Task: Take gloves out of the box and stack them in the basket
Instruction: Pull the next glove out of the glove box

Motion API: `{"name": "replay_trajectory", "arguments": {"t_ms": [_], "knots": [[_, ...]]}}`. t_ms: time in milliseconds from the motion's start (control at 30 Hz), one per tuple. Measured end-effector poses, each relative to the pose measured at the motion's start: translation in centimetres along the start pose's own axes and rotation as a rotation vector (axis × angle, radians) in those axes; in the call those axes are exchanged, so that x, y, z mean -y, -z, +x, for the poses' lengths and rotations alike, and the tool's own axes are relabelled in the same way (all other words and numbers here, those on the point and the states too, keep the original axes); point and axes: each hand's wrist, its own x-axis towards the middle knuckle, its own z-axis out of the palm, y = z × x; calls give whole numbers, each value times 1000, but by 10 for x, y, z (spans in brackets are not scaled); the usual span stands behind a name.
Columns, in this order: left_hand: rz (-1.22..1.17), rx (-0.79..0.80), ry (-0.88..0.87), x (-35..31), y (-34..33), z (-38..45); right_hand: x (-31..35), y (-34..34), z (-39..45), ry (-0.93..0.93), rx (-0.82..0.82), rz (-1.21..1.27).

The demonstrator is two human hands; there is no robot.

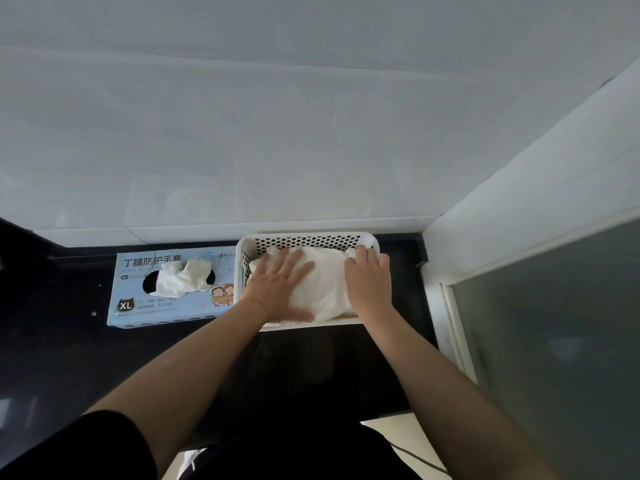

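A white perforated basket (304, 240) stands on the dark counter against the wall. Inside it lies a pile of white gloves (325, 285). My left hand (280, 285) lies flat on the left side of the pile, fingers spread and straight. My right hand (369, 280) presses on the right side of the pile, fingers flat and reaching toward the basket's far right corner. To the left of the basket lies a light blue glove box (138, 306) marked XL, with a white glove (181, 277) sticking up out of its round opening.
The dark counter (62, 327) stretches left and toward me. A white tiled wall (277, 133) rises right behind the box and basket. On the right, a white window frame (446, 306) with frosted glass closes off the counter's end.
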Motion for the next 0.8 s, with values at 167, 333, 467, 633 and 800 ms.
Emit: {"name": "replay_trajectory", "arguments": {"t_ms": [167,333,467,633,800], "knots": [[-55,-144,-48,5,21,-18,24,26,1,-118,-161,228],[-112,-251,25,47,37,-60,83,58,8,-14,-248,543],[-177,-353,153,100,30,-100,141,70,12,81,-245,683],[-276,-295,345,155,14,-139,208,82,15,241,19,602],[-347,-207,341,178,7,-154,239,86,13,160,-23,499]]}}
